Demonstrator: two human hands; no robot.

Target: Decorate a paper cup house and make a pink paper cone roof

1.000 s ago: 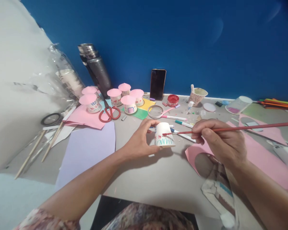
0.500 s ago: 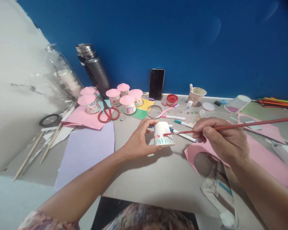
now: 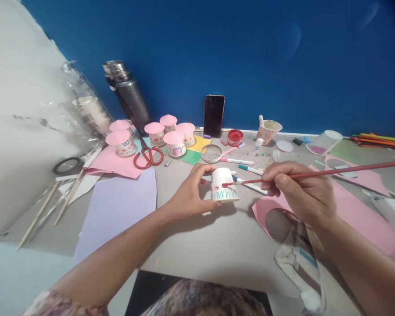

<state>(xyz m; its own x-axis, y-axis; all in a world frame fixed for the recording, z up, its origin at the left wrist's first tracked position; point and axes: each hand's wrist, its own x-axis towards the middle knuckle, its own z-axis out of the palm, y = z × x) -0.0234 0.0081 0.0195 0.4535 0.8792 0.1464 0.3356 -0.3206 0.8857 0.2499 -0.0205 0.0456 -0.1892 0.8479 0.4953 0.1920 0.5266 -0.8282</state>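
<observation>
Cup (image 3: 224,184), white paper, upturned on grey table (image 3: 217,245); green grass strokes and red marks on its wall. Clasped from the left by left hand (image 3: 189,195), thumb and fingers closed narrow round the wall. Right of cup: right hand (image 3: 299,193) pinched tight on red brush (image 3: 332,171), tip touching the cup wall, handle running off to the right.

Edges and room:
- In front of cup: bare table, open up to the near edge.
- Left of cup: lilac sheet (image 3: 118,206), its edge near the left wrist.
- Right of cup: pink paper (image 3: 358,219) under the right hand, a round hole cut in it.
- Front-right of cup: folded cloth (image 3: 299,259).
- Behind cup: crowded, up to the blue wall.

Counts, all behind cup:
- six pink-roofed cups (image 3: 174,144)
- one pair of red scissors (image 3: 147,157)
- one phone (image 3: 213,115), upright
- one steel flask (image 3: 127,94)
- one red paint pot (image 3: 235,137)
- at least three marker pens (image 3: 237,161)
</observation>
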